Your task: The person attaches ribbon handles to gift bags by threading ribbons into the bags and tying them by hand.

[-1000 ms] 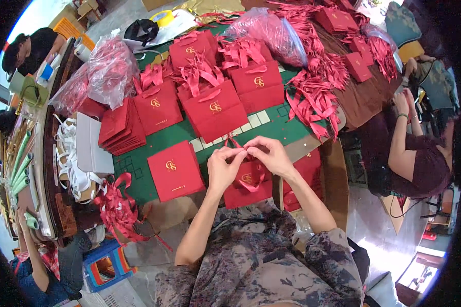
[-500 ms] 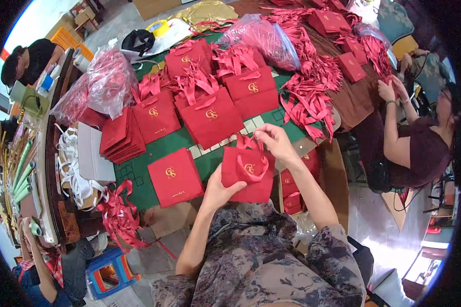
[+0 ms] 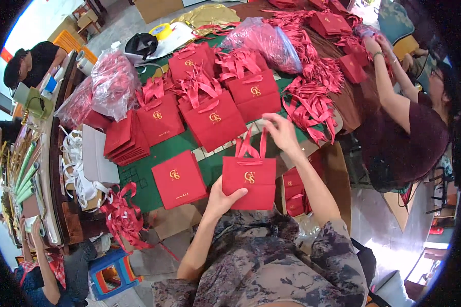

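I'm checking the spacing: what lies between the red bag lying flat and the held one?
In the head view, the left grip, on the held bag, with green mat above it.

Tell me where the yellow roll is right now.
In the head view, the yellow roll sits upper left of centre, beyond the red bags, just right of the black bundle and left of the gold sheet.

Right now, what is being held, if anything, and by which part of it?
The left hand holds a red gift bag by its lower left side, thumb in front. Whether the right hand touches the bag's ribbon handle cannot be told.
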`<state>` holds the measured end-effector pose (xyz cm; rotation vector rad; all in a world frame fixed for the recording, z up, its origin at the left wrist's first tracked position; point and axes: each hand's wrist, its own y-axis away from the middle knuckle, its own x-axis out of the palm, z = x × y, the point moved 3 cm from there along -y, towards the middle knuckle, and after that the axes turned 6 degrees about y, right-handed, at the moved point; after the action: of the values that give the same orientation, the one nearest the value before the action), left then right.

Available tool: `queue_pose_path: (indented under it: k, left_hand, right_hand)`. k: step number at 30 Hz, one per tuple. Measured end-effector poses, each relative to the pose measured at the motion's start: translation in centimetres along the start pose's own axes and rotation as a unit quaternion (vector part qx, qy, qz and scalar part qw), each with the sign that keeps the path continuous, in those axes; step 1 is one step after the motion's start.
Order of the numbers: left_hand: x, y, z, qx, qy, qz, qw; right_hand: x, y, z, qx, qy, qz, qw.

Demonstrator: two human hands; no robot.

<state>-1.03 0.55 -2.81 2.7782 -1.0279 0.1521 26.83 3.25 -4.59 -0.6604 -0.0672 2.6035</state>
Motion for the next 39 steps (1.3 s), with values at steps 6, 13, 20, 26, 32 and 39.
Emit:
queue_pose_path:
  k: [6, 13, 20, 26, 32, 39]
  left_hand:
    - [-0.8, -0.2, -1.3, -0.008, 0.085, -0.083, 0.993]
    - [-0.4, -1.2, -2.7, 0.092, -0.091, -0.027, 0.991]
    - [-3.4, -6.5, -2.0, 0.152, -0.154, -0.192, 0.957]
    - [-5.1, -8.8, 0.6, 0.172, -0.106, -0.31, 0.929]
    - [-4.2, -8.9, -1.5, 0.128, -0.26, -0.351, 0.89]
    - [-6.1, -4.8, -5.3, 0.183, -0.276, -0.328, 0.885]
  right_hand:
    - [-1.3, 2.8, 2.9, 0.078, 0.065, 0.14, 0.985]
    - [1.2, -0.4, 8.4, 0.028, -0.119, 0.342, 0.932]
    - [3.8, -5.8, 12.4, -0.064, -0.069, 0.179, 0.979]
    - [4.0, -2.6, 11.1, -0.1, 0.014, -0.088, 0.991]
    - [5.2, 7.2, 8.1, -0.115, 0.198, -0.078, 0.97]
    - [7.7, 5.7, 5.4, -0.109, 0.243, -0.099, 0.959]
